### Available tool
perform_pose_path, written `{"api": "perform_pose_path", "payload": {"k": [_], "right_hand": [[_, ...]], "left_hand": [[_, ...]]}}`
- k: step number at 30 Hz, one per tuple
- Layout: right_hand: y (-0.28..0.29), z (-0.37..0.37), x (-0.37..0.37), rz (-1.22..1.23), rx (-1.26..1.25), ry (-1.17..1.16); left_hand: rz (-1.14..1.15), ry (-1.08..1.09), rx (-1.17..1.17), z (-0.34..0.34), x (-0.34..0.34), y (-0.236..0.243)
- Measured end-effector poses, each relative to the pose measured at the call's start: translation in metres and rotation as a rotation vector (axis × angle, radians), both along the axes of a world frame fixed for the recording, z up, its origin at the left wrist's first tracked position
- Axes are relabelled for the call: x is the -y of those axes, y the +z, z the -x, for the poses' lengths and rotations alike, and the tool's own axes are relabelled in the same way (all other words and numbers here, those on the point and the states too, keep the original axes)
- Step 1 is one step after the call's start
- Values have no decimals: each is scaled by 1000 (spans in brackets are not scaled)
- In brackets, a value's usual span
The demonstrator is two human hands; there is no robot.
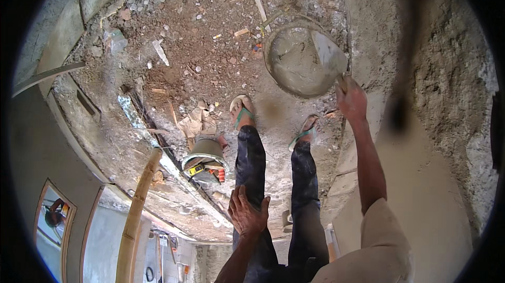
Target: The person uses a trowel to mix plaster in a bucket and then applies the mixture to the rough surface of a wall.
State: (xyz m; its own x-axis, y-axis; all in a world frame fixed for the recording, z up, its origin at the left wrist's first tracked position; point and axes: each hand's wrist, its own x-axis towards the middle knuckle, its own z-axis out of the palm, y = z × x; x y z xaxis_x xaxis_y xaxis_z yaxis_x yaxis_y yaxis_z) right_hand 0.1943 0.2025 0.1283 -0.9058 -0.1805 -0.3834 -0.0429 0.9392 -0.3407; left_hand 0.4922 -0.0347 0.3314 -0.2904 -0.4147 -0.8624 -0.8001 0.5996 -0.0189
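My right hand point(351, 99) is closed round the handle of a trowel point(330, 53), whose pale flat blade lies over the right side of a round bucket point(268, 67). Wet grey mortar point(294, 57) fills the bucket, and the blade rests at or in it; how deep, I cannot tell. My left hand point(247, 212) lies on my left thigh with its fingers spread, holding nothing. Both my feet, in green-strapped flip-flops point(243, 112), stand on the ground just below the bucket.
A tipped bucket point(206, 149) with hand tools and a yellow tape measure point(196, 169) sits left of my legs. Beside it lie a long plank point(173, 165) and a bamboo pole point(134, 214). Rubble and wood scraps cover the ground; a rough plastered wall point(452, 73) runs along the right.
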Motion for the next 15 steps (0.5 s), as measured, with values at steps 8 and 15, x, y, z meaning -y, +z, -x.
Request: {"api": "perform_pose_path", "payload": {"k": [8, 15], "right_hand": [[-81, -19, 19, -316, 221, 771], [-31, -13, -20, -348, -42, 359]], "left_hand": [[-24, 10, -44, -6, 12, -4], [4, 20, -85, -9, 13, -3]]}}
